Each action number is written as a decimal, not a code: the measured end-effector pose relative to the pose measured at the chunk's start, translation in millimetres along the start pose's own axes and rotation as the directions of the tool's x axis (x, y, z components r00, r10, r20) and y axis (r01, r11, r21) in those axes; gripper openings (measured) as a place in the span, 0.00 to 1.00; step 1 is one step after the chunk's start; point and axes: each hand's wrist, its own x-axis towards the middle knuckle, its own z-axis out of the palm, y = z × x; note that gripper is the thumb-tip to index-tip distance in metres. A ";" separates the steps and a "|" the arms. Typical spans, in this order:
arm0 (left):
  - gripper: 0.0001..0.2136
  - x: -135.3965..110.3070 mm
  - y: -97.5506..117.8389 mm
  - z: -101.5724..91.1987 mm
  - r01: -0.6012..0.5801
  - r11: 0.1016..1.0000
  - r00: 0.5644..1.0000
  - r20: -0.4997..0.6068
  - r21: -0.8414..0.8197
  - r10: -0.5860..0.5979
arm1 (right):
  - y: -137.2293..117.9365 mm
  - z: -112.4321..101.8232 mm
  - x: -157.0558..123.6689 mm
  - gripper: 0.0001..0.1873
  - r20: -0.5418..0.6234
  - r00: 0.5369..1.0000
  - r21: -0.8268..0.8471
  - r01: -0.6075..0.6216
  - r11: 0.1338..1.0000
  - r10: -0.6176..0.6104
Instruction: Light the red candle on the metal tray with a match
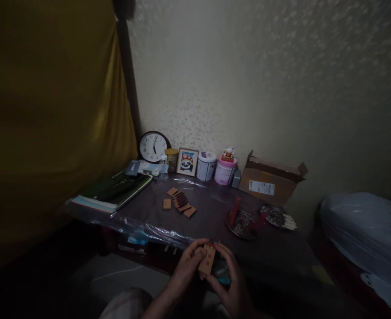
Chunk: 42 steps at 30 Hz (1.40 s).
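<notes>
- Left hand (pixel 189 261) pinches a small tan rectangular box (pixel 208 262), red-topped, at the dark bench (pixel 205 217)'s near edge.
- Right hand (pixel 229 277) grasps the same box's other side.
- Flat tan and dark-red boxes (pixel 181 201) lie between near and back edges.

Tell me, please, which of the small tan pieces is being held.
It is the tan piece with red along its far edge, held between the left hand and right hand; the other tan pieces lie on the dark table.
</notes>
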 end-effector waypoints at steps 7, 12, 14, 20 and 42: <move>0.24 -0.2 -1.9 -1.0 -0.019 1.000 1.000 -0.006 0.003 0.019 | 3.6 1.2 -1.6 0.31 0.011 1.000 -0.015 -0.006 1.000 0.006; 0.21 -1.4 -2.8 -2.3 -0.039 0.999 0.999 0.018 0.001 0.039 | 1.3 -0.3 -1.8 0.29 -0.003 1.000 -0.013 0.028 1.000 -0.028; 0.20 -0.8 -3.8 -3.3 -0.047 0.999 0.998 0.029 0.012 0.047 | 0.0 -1.1 -1.8 0.29 -0.004 0.999 -0.012 0.039 0.999 -0.039; 0.18 1.6 -6.5 -4.9 -0.045 0.998 0.998 0.037 0.035 0.044 | -0.7 -1.6 -0.4 0.29 0.010 0.999 -0.011 0.044 0.999 -0.044; 0.16 -9.3 9.0 -1.2 -0.077 0.986 0.996 0.051 0.145 0.070 | 7.0 -5.5 -1.0 0.20 -0.032 0.982 0.165 -0.181 0.970 0.189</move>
